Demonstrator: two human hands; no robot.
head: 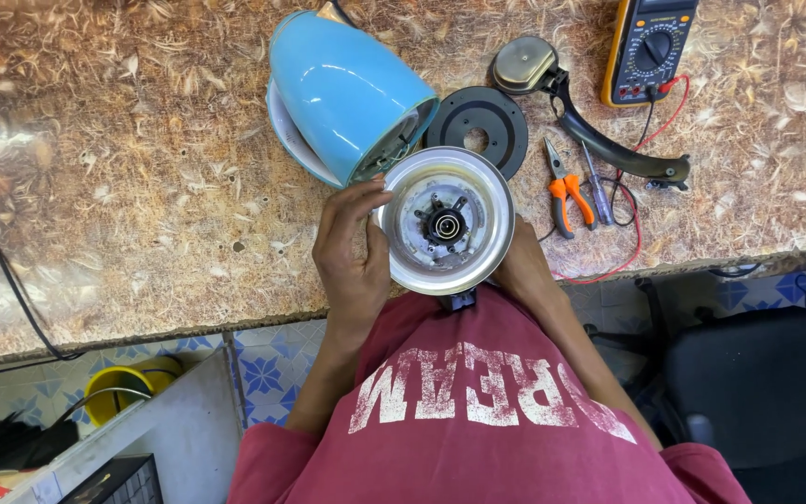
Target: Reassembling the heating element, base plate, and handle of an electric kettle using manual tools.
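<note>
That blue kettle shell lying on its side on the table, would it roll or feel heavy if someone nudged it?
The blue shell looks hollow, its open end showing, so it is probably light for its size. It is rounded and lies on its side, so a nudge might roll it, likely in a curve since it tapers. Its glossy surface may be slippery.

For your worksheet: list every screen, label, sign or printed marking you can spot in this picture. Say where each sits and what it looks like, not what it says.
Multimeter: far right of the worktop, yellow case, dark face with round dial; its screen is cut off at the frame's edge.
Shirt print: large worn white letters across the person's dark red shirt, bottom centre.
No packages or signs show.
</note>
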